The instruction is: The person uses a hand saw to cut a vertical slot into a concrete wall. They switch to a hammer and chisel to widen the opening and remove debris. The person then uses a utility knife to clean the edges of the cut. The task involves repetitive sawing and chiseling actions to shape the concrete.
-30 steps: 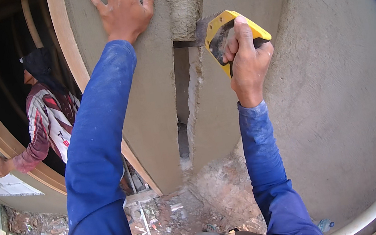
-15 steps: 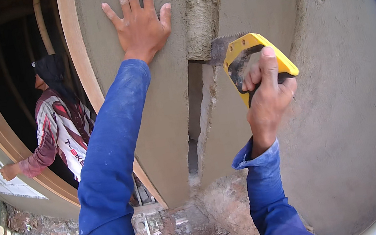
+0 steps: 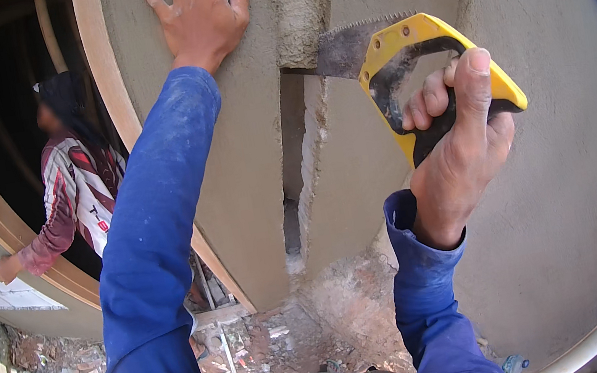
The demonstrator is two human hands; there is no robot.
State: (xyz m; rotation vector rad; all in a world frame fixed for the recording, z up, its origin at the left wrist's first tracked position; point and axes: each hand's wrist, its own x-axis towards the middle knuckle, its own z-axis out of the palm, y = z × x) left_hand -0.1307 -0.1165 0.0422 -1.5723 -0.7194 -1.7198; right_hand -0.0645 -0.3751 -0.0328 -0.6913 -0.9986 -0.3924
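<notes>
Yellow-and-black handsaw (image 3: 381,58): dusty, toothed metal blade (image 3: 347,49)
Right hand (image 3: 457,136): clenched around looped handle (image 3: 437,27)
Left hand (image 3: 201,25): spread on grey plaster wall (image 3: 242,195)

Left hand (image 3: 204,27): some fingertips cut by top edge. Saw blade (image 3: 346,50): far end hidden. Co-worker's head (image 3: 61,98), upper left: blurred.

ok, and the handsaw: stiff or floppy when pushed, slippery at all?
The handsaw is probably stiff along its broad blade, with perhaps some sideways flex since that looks like sheet metal. The looped handle likely resists slipping from the right hand, though its dusty surface could cost some grip.
</notes>
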